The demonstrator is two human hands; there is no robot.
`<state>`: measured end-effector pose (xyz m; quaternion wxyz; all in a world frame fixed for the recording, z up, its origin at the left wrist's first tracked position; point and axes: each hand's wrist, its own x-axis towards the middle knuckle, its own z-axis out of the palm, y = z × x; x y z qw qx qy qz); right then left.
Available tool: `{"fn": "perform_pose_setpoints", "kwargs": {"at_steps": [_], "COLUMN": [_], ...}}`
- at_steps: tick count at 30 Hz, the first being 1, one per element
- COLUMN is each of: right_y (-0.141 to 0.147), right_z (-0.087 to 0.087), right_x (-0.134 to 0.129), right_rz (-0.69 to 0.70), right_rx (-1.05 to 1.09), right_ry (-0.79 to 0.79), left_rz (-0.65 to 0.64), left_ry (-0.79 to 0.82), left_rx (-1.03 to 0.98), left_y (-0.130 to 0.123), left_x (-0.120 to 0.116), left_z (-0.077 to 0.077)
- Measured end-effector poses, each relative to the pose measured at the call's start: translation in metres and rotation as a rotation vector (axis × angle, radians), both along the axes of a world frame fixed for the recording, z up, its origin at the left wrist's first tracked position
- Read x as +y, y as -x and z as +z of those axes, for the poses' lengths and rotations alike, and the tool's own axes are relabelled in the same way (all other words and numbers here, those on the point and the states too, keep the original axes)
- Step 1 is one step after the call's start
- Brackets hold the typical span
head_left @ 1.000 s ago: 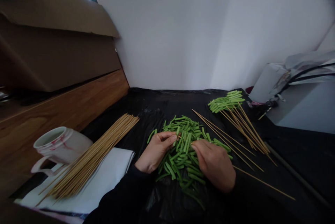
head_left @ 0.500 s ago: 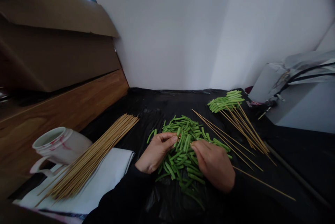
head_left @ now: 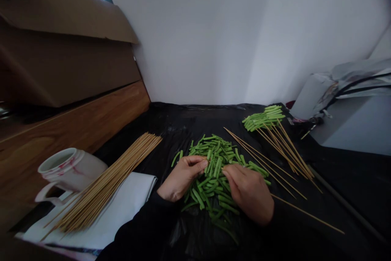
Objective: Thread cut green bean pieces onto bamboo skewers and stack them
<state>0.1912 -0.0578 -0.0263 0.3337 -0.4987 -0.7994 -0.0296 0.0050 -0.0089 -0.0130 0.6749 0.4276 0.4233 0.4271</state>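
Observation:
A loose heap of cut green bean pieces [head_left: 210, 189] lies on the black plastic sheet. Over its left side, my left hand [head_left: 183, 174] pinches a bean piece [head_left: 209, 156] between thumb and fingertips. My right hand [head_left: 250, 191] is closed over the heap's right side, gripping a wooden skewer [head_left: 308, 213] whose long end sticks out to the right from behind the hand. A few bean pieces [head_left: 218, 166] stand side by side between my hands, apparently on the skewer. At the back right, skewers carry rows of beans [head_left: 264, 117].
A bundle of bare skewers [head_left: 110, 183] rests on a white cloth [head_left: 134, 196] at left, beside a tilted white mug [head_left: 71, 169]. Loose skewers [head_left: 256, 153] lie right of the heap. A cardboard box [head_left: 67, 57] stands back left, a plastic-wrapped grey object [head_left: 354, 110] at right.
Both hands have barely moved. The bean piece at my left fingertips has shifted very slightly.

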Motion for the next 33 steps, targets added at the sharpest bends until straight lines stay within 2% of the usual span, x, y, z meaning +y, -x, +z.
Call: {"fn": "perform_pose_setpoints", "kwargs": {"at_steps": [11, 14, 19, 24, 26, 28, 30, 33], "right_y": [-0.003, -0.009, -0.016, -0.015, -0.014, -0.013, -0.012, -0.009], "right_z": [0.003, 0.008, 0.011, 0.009, 0.009, 0.01, 0.011, 0.012], "right_x": [0.003, 0.007, 0.012, 0.012, 0.011, 0.011, 0.01, 0.008], "right_rz": [-0.021, -0.07, -0.105, -0.11, -0.107, -0.095, -0.078, -0.05], "right_rx": [-0.026, -0.027, -0.046, -0.074, -0.066, -0.047, -0.007, 0.056], "right_ry": [-0.064, -0.14, -0.189, -0.198, -0.197, -0.187, -0.167, -0.144], "left_rz": [-0.035, -0.03, -0.121, -0.251, -0.261, -0.202, -0.136, -0.148], "left_ry": [-0.076, -0.218, -0.45, -0.578, -0.585, -0.55, -0.457, -0.268], "left_rx": [0.077, 0.227, 0.643, 0.827, 0.824, 0.75, 0.574, 0.189], "left_y": [0.003, 0.008, 0.016, 0.018, 0.017, 0.014, 0.012, 0.008], "left_x": [0.003, 0.008, 0.011, 0.007, 0.007, 0.007, 0.006, 0.002], "left_z": [0.002, 0.005, -0.001, -0.002, -0.001, 0.001, 0.004, 0.008]}}
